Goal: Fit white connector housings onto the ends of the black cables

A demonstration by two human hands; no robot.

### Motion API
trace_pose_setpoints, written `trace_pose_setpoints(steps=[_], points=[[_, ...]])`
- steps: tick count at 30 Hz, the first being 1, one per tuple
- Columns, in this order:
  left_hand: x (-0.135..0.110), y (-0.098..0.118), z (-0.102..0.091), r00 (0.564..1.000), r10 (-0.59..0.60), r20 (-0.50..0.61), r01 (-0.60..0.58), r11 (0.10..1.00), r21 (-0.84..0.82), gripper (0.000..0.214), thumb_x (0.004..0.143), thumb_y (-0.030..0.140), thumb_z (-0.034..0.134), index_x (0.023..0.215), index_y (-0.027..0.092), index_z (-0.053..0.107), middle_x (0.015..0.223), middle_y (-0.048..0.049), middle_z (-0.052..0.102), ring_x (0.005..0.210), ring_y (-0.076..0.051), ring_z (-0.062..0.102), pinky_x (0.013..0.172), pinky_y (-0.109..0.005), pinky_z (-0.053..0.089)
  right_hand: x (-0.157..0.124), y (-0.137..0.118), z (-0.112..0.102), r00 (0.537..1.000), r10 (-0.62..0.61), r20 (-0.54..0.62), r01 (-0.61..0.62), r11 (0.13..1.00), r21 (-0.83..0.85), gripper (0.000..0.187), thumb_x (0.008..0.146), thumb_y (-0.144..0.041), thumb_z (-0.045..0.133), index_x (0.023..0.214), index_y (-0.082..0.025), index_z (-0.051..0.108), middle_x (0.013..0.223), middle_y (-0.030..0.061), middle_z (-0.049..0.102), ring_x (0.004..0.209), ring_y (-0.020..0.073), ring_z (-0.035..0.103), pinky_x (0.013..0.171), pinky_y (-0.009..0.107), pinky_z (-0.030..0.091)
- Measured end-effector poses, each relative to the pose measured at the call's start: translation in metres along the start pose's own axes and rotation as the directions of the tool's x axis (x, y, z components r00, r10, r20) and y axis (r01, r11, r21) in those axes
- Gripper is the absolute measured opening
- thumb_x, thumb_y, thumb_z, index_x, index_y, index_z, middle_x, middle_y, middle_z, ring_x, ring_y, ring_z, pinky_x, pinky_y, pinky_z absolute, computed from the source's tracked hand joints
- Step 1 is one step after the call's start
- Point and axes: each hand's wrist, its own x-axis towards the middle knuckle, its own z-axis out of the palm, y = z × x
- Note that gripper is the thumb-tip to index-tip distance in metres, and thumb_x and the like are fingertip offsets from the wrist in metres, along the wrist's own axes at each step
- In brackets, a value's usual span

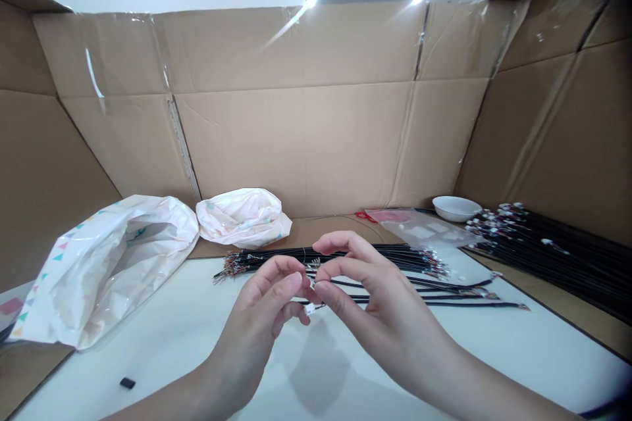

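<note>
Over the front of the white board, my left hand (274, 299) is closed in a pinch. A small white plug connector (310, 309) with a short dark wire shows by its lower fingertips. My right hand (368, 286) meets it from the right, thumb and index finger pressed together. Another tiny white piece shows between the two hands' fingertips, mostly hidden by them. What the right fingers grip is too small to make out. Just behind the hands lies a bundle of black cables (365, 255) with thin coloured wire ends. A few single black cables (444, 304) extend rightward from behind my right hand.
Cardboard walls (296, 138) enclose the work area. Two white plastic bags (162, 256) stand at the left and back. A clear bag (419, 227), a white bowl (455, 208) and a large cable pile (567, 256) lie right. A small black piece (127, 383) sits front left.
</note>
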Motion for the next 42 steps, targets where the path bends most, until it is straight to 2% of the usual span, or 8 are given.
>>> trace_pose_setpoints(steps=[3, 6, 10, 17, 20, 23, 28, 42], points=[[-0.001, -0.001, -0.002, 0.995, 0.098, 0.018, -0.099, 0.992, 0.077, 0.025, 0.076, 0.044, 0.066, 0.081, 0.021, 0.057, 0.077, -0.0003, 0.056, 0.071, -0.013, 0.049, 0.061, -0.022, 0.041, 0.004, 0.001, -0.005, 0.988, 0.136, 0.073, -0.145, 0.978, 0.151, 0.020, 0.086, -0.024, 0.052, 0.071, -0.020, 0.064, 0.108, 0.0052, 0.054, 0.098, 0.0159, 0.058, 0.071, 0.023, 0.050], [-0.003, -0.001, -0.003, 0.981, 0.188, 0.045, -0.193, 0.958, 0.213, 0.021, 0.073, 0.038, 0.071, 0.077, 0.021, 0.059, 0.076, 0.0002, 0.055, 0.071, -0.012, 0.050, 0.061, -0.021, 0.041, 0.008, 0.005, -0.007, 0.967, 0.208, 0.147, -0.241, 0.933, 0.266, 0.020, 0.085, -0.026, 0.054, 0.070, -0.018, 0.063, 0.108, 0.0054, 0.054, 0.094, 0.0155, 0.057, 0.077, 0.027, 0.047], [-0.005, 0.001, -0.001, 0.968, 0.247, 0.035, -0.245, 0.913, 0.326, 0.015, 0.073, 0.032, 0.072, 0.079, 0.021, 0.063, 0.075, -0.0001, 0.057, 0.070, -0.013, 0.052, 0.063, -0.021, 0.041, 0.011, 0.009, -0.008, 0.954, 0.226, 0.199, -0.282, 0.902, 0.326, 0.022, 0.084, -0.029, 0.055, 0.069, -0.016, 0.064, 0.106, 0.0053, 0.053, 0.090, 0.0154, 0.056, 0.080, 0.030, 0.043], [-0.004, 0.005, 0.000, 0.964, 0.264, -0.035, -0.229, 0.889, 0.396, 0.014, 0.073, 0.032, 0.072, 0.080, 0.021, 0.066, 0.073, -0.0016, 0.061, 0.069, -0.014, 0.055, 0.063, -0.022, 0.044, 0.009, 0.009, -0.008, 0.952, 0.227, 0.204, -0.291, 0.877, 0.382, 0.021, 0.083, -0.032, 0.057, 0.070, -0.017, 0.063, 0.106, 0.0043, 0.052, 0.090, 0.0152, 0.056, 0.077, 0.028, 0.045], [-0.004, 0.007, 0.000, 0.966, 0.252, -0.062, -0.211, 0.902, 0.378, 0.014, 0.072, 0.033, 0.072, 0.078, 0.021, 0.068, 0.070, -0.0016, 0.061, 0.066, -0.014, 0.055, 0.059, -0.021, 0.044, 0.006, 0.007, -0.008, 0.966, 0.209, 0.153, -0.245, 0.928, 0.281, 0.017, 0.083, -0.028, 0.057, 0.071, -0.019, 0.062, 0.109, 0.0036, 0.052, 0.094, 0.0149, 0.056, 0.080, 0.028, 0.044], [-0.003, 0.008, 0.001, 0.968, 0.240, -0.069, -0.205, 0.921, 0.332, 0.014, 0.071, 0.034, 0.073, 0.076, 0.021, 0.070, 0.066, -0.0014, 0.061, 0.062, -0.013, 0.054, 0.055, -0.020, 0.042, 0.004, 0.005, -0.007, 0.989, 0.136, 0.064, -0.143, 0.983, 0.117, 0.013, 0.083, -0.024, 0.056, 0.071, -0.021, 0.061, 0.111, 0.0024, 0.051, 0.103, 0.0165, 0.053, 0.088, 0.032, 0.041], [-0.002, 0.008, 0.003, 0.971, 0.233, -0.046, -0.211, 0.937, 0.278, 0.013, 0.072, 0.033, 0.073, 0.074, 0.021, 0.070, 0.064, -0.0008, 0.061, 0.061, -0.012, 0.054, 0.056, -0.019, 0.043, 0.000, 0.004, -0.005, 1.000, -0.009, -0.025, 0.007, 0.998, -0.070, 0.011, 0.081, -0.019, 0.056, 0.071, -0.021, 0.060, 0.113, 0.0044, 0.052, 0.108, 0.0211, 0.051, 0.088, 0.037, 0.042], [0.000, 0.008, 0.001, 0.977, 0.213, -0.020, -0.194, 0.920, 0.340, 0.016, 0.072, 0.036, 0.072, 0.074, 0.020, 0.069, 0.072, -0.0022, 0.064, 0.070, -0.015, 0.057, 0.064, -0.022, 0.045, 0.000, -0.002, -0.005, 0.992, -0.107, -0.073, 0.088, 0.970, -0.226, 0.014, 0.079, -0.014, 0.056, 0.067, -0.020, 0.060, 0.106, 0.0066, 0.056, 0.102, 0.0231, 0.056, 0.082, 0.039, 0.044]])
